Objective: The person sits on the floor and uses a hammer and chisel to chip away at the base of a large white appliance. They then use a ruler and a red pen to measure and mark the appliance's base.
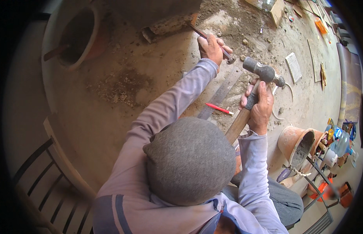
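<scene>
Though near hammer (263,72), chisel (200,32) in left hand (211,48).

I seem to be on a building or renovation site: crumbled rubble (121,91) and dust lie over the bare floor (304,99), and a rough edge of broken masonry (173,27) shows ahead of me. A bucket (288,142) of grey, mortar-like mix (302,149) sits to my right, a larger tub (96,33) to my left. I grip a chisel (198,31) and a hammer (263,71).
</scene>
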Motion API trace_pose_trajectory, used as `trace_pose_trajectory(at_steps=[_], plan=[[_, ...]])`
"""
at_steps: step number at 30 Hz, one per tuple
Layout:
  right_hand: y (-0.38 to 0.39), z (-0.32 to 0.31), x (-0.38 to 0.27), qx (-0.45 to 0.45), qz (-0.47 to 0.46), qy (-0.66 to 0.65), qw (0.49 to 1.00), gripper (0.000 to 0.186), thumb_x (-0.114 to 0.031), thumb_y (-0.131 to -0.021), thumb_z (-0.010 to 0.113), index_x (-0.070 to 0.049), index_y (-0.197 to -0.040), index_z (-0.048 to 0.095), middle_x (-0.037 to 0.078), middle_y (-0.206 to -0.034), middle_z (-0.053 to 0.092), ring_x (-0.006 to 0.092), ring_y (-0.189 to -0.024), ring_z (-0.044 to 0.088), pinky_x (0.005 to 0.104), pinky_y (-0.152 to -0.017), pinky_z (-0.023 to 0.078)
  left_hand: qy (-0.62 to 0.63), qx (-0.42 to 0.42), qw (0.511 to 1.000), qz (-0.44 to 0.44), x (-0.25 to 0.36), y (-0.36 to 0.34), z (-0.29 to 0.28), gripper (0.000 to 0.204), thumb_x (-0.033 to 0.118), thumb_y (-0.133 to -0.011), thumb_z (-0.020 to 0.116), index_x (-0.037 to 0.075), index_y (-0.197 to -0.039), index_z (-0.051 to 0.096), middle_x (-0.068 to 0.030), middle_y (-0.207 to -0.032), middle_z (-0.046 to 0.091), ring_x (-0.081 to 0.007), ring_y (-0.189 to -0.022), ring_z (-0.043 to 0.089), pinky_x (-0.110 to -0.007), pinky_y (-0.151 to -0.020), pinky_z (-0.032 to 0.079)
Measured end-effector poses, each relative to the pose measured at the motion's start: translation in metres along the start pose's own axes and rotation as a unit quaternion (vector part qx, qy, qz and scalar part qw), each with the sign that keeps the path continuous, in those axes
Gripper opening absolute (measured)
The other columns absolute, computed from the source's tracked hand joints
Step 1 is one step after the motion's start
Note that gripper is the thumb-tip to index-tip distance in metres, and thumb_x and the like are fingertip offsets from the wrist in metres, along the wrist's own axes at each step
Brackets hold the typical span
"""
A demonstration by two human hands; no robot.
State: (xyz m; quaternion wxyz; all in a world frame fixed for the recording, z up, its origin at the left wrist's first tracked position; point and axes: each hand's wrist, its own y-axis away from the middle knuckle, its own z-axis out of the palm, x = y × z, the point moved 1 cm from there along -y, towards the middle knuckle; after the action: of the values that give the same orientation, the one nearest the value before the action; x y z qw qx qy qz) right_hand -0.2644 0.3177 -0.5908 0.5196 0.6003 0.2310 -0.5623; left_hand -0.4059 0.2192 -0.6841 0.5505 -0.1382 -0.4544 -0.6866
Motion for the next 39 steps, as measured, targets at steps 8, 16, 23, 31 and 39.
trace_pose_trajectory(at_steps=[8, 16, 23, 31, 39], plan=[[-0.004, 0.001, 0.0, 0.117, -0.109, -0.039, 0.986, 0.034, -0.035, -0.1, 0.04, -0.001, -0.103, 0.045, 0.007, -0.07, 0.049, 0.0155, -0.048, 0.051, 0.0275, -0.044, 0.046, -0.023, -0.006, 1.0, 0.016, 0.0, -0.012, 0.011, 0.026, 0.028, -0.095, 0.036, 0.002, -0.091, 0.035, -0.0088, -0.073, 0.054, -0.0248, -0.054, 0.064, -0.033, -0.039, 0.045], [-0.025, 0.026, 0.033, 0.106, -0.064, -0.074, 0.99, 0.038, -0.04, -0.099, 0.042, -0.002, -0.097, 0.042, 0.004, -0.066, 0.048, 0.0137, -0.046, 0.051, 0.0262, -0.039, 0.044, 0.014, 0.008, 1.0, -0.002, 0.003, -0.013, 0.027, 0.023, 0.023, -0.091, 0.036, 0.001, -0.093, 0.038, -0.0113, -0.079, 0.055, -0.0261, -0.058, 0.064, -0.037, -0.047, 0.049], [-0.013, 0.031, 0.027, 0.138, -0.119, -0.084, 0.98, 0.036, -0.039, -0.1, 0.04, -0.003, -0.097, 0.043, 0.005, -0.069, 0.049, 0.0136, -0.048, 0.052, 0.0269, -0.041, 0.045, 0.027, 0.001, 1.0, -0.004, 0.002, -0.017, 0.018, 0.022, 0.021, -0.09, 0.038, 0.003, -0.102, 0.034, -0.0099, -0.08, 0.055, -0.0265, -0.058, 0.064, -0.04, -0.048, 0.051], [-0.019, 0.033, 0.016, 0.101, -0.117, -0.03, 0.988, 0.035, -0.037, -0.1, 0.041, -0.002, -0.097, 0.045, 0.004, -0.067, 0.049, 0.0126, -0.047, 0.051, 0.0259, -0.039, 0.044, 0.067, 0.006, 0.998, -0.017, -0.003, -0.026, 0.013, 0.02, 0.022, -0.09, 0.04, 0.003, -0.094, 0.039, -0.0102, -0.076, 0.056, -0.0264, -0.059, 0.064, -0.037, -0.048, 0.053], [-0.013, 0.039, 0.025, 0.028, -0.104, 0.02, 0.994, 0.033, -0.036, -0.1, 0.04, -0.003, -0.097, 0.044, 0.005, -0.068, 0.048, 0.0135, -0.048, 0.051, 0.0269, -0.043, 0.045, 0.054, 0.041, 0.997, -0.036, 0.006, -0.031, 0.0, 0.022, 0.023, -0.091, 0.037, 0.004, -0.083, 0.043, -0.011, -0.073, 0.055, -0.0229, -0.059, 0.061, -0.036, -0.05, 0.048]])
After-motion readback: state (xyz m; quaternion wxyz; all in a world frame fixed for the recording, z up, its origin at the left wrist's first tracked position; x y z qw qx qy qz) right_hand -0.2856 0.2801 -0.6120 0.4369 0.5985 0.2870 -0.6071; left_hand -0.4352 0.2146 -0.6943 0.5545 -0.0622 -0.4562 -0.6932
